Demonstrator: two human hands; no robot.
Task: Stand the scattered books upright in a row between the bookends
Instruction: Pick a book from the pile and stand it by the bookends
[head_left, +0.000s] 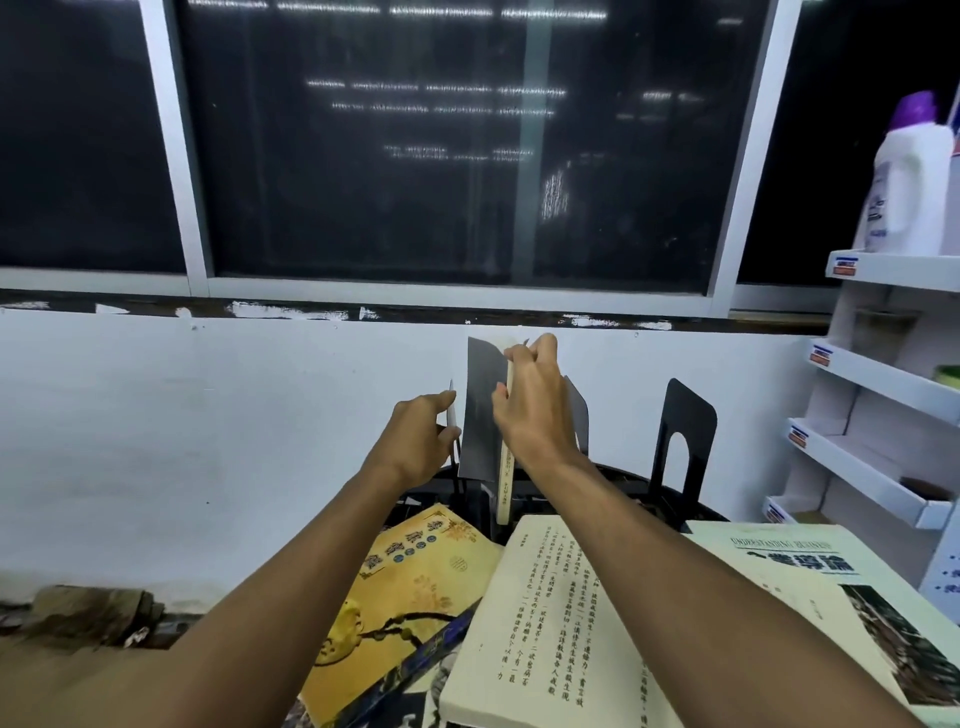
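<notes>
both hands on the standing books

my right hand reaches forward with the wrist raised, its fingers curled round the top of the grey book. this book stands upright at the far edge of the dark table, long axis vertical, cream spine toward me. my left hand pinches a thin pale book, upright just beside it. the black bookend stands apart on the right. a yellow book, a cream book and a pale green book lie flat nearer me.

Dark window, white wall, perhaps night.
</notes>
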